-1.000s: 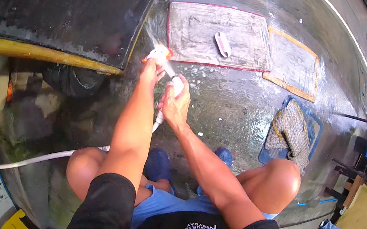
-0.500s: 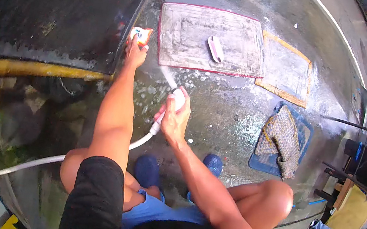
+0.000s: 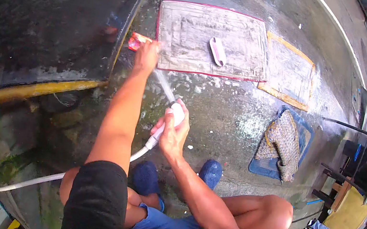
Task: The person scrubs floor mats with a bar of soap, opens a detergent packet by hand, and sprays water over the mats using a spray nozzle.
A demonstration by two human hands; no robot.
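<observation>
My left hand (image 3: 146,56) is closed on a small red and white packet (image 3: 138,42), beside the left edge of the large mat. My right hand (image 3: 174,130) grips a white spray nozzle (image 3: 176,115) on a white hose (image 3: 140,153). Water sprays from it up and to the left, toward the ground below my left hand. A white and pink brush (image 3: 217,52) lies on the grey mat with red edging (image 3: 188,28).
A yellow-edged mat (image 3: 290,71) lies right of the large mat. Nearer me, a crumpled woven mat (image 3: 281,140) rests on a blue one (image 3: 305,135). A dark panel with a yellow edge (image 3: 47,88) stands at the left. A dark pole (image 3: 353,128) juts in from the right.
My left hand first moved left out of the spray with the packet, then slightly right and down. The packet has turned in my fingers. My right hand has lowered a little with the nozzle.
</observation>
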